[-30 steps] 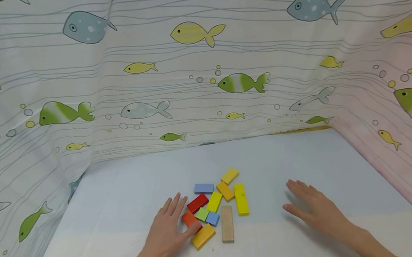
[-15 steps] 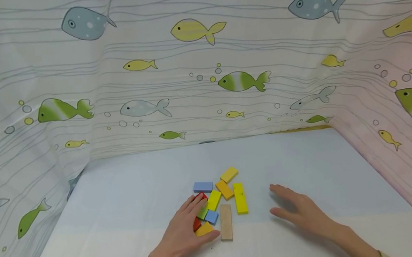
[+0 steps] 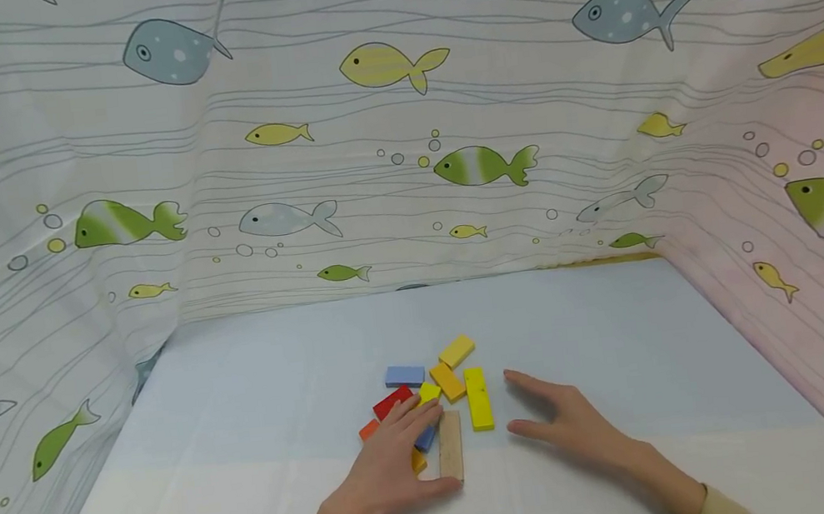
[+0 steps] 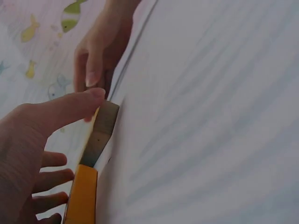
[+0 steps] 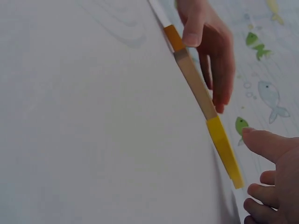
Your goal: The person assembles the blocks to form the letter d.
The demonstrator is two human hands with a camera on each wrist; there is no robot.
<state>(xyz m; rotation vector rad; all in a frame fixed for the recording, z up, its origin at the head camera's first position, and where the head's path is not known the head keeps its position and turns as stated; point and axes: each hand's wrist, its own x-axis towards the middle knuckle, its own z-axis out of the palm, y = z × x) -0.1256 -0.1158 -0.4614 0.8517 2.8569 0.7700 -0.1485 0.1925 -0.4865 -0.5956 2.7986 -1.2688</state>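
My left hand spreads low over a cluster of small wooden blocks, its fingers extended. The thumb tip is right at the near end of a plain wood block, and the fingertips overlap its far left side. Under that hand, a small blue block and a yellow-orange block are partly covered; the green one is hidden. My right hand, thumb and fingers apart and holding nothing, is just right of the yellow blocks. In the right wrist view, the plain block lies between yellow and orange ones.
Behind the left hand lie a red block, an orange-red block and a longer blue block. An orange block and a pale yellow block lie farther back. Fish-printed cloth surrounds the white table surface.
My left hand has moved right across the cluster, uncovering the red block and reaching the plain wood one. My right hand has come left toward the yellow blocks.
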